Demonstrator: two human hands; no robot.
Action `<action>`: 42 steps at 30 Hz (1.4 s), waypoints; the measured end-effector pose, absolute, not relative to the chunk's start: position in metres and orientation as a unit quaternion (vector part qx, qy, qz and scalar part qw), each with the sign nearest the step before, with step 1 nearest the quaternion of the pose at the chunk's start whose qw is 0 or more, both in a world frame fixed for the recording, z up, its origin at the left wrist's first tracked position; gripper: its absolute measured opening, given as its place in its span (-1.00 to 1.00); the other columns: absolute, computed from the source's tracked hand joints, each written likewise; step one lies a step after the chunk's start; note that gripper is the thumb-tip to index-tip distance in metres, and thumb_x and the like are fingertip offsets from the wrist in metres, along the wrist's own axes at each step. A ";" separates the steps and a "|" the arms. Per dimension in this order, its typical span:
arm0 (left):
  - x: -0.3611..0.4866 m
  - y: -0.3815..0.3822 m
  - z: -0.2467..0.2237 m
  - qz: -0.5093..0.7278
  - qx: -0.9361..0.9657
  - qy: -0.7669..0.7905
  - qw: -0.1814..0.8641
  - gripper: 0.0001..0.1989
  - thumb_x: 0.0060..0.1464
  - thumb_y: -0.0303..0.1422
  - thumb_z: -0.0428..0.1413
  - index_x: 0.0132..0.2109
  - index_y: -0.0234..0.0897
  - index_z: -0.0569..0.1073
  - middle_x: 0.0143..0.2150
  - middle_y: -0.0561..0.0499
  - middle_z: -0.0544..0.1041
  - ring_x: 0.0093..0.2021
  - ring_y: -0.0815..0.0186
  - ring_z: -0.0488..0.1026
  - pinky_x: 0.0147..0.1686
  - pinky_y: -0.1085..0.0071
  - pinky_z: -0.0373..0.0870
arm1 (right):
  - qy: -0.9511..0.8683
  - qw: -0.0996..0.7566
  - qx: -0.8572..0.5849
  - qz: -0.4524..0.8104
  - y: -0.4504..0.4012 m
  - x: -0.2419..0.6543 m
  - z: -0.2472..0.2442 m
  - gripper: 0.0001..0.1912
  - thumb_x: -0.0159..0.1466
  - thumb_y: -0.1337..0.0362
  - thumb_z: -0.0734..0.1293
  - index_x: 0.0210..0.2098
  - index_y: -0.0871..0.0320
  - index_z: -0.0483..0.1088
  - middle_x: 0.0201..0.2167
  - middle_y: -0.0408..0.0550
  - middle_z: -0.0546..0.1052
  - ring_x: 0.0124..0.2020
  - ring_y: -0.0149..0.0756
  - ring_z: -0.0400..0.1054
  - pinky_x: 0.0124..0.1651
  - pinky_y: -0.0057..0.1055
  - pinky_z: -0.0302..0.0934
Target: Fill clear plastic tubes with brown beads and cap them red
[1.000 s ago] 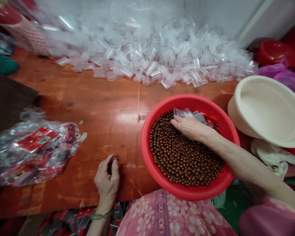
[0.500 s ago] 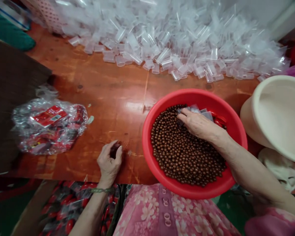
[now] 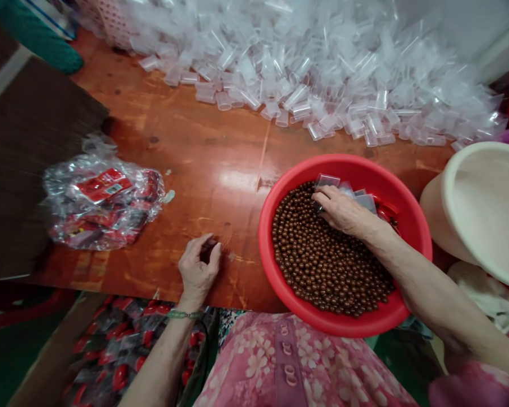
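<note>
A red basin [image 3: 268,265] holds many round brown balls [image 3: 331,260], with clear plastic pieces [image 3: 366,201] and red pieces [image 3: 385,210] at its upper right. My right hand [image 3: 341,209] reaches into the basin, its fingers curled down at a clear container [image 3: 327,180] lying on the balls; its fingertips are partly hidden. On the table [image 3: 220,192], left of the basin, rests my left hand [image 3: 198,268], thumb and fingers curved apart with nothing between them.
Many clear plastic tubes [image 3: 280,73] are heaped along the back. A clear bag of red packets [image 3: 106,198] lies at the left beside a dark box [image 3: 34,152]. A cream tub [image 3: 449,209] stands right. Red-capped items [image 3: 121,376] fill a container below the table edge.
The view has shifted, moving the scene slightly to the right. At my right hand, the clear container now shows more above the fingers. My left hand keeps its curved, empty pose.
</note>
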State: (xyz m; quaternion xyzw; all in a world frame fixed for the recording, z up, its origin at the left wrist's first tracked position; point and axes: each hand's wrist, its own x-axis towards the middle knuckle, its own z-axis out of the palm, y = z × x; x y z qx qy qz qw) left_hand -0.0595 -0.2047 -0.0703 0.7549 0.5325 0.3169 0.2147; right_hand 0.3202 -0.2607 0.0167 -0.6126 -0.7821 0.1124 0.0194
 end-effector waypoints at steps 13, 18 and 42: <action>-0.060 -0.206 -0.071 0.329 0.743 0.530 0.242 -0.73 0.14 -0.24 0.13 -0.09 -0.32 0.51 -0.27 -0.06 0.56 -0.25 0.24 0.53 -0.15 0.28 0.50 | -0.820 -0.029 -0.553 0.145 -0.270 0.290 0.025 -0.64 0.33 0.57 0.08 -0.02 0.37 0.41 -0.06 0.28 0.49 -0.01 -0.04 0.41 0.16 -0.05 0.29; -0.059 -0.206 -0.067 0.324 0.735 0.537 0.258 -0.71 0.12 -0.23 0.14 -0.09 -0.33 0.51 -0.27 -0.07 0.57 -0.25 0.25 0.53 -0.13 0.27 0.50 | -0.827 0.020 -0.529 0.190 -0.272 0.279 0.029 -0.67 0.35 0.46 0.21 0.10 0.34 0.36 0.03 0.24 0.49 0.07 -0.13 0.43 0.17 -0.14 0.34; 0.075 -0.230 0.056 0.286 0.584 0.187 0.737 -0.40 0.10 -0.31 0.28 0.25 -0.09 0.32 0.31 -0.13 0.36 0.31 0.06 0.36 0.33 0.05 0.31 | -0.524 0.422 -0.445 0.591 -0.298 0.280 0.091 -0.57 0.24 0.23 0.47 0.10 0.09 0.48 0.10 0.01 0.54 0.10 -0.22 0.43 0.11 -0.31 0.32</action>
